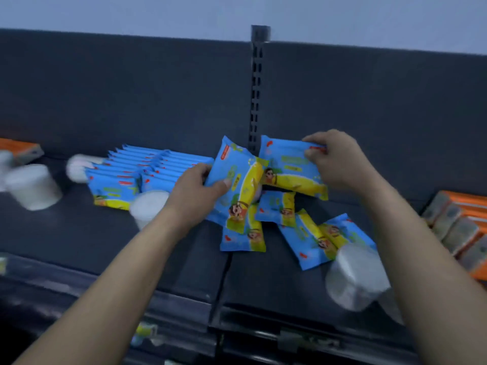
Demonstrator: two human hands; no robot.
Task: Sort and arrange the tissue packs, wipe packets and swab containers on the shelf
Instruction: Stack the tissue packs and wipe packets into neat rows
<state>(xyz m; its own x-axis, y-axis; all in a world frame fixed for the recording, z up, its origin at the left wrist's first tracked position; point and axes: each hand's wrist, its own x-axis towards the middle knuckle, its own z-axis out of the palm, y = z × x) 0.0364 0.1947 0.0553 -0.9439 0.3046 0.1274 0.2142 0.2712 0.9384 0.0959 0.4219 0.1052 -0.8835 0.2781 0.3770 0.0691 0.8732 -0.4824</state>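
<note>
My left hand [196,192] grips a blue-and-yellow wipe packet [235,180] by its left edge, tilted above the dark shelf [87,230]. A second wipe packet [288,165] is pinched at its top right corner by my right hand [336,160]. Below them several loose wipe packets [311,237] lie scattered. Two neat rows of wipe packets [137,169] stand to the left. White swab containers lie about: one [33,187] at far left, one [147,206] beside my left wrist, one [354,276] at front right.
Orange tissue packs [459,227] lie stacked at the right edge, another orange pack [21,150] at far left. A slotted upright post [257,90] splits the dark back panel. The shelf's front lip [263,322] carries price-tag holders.
</note>
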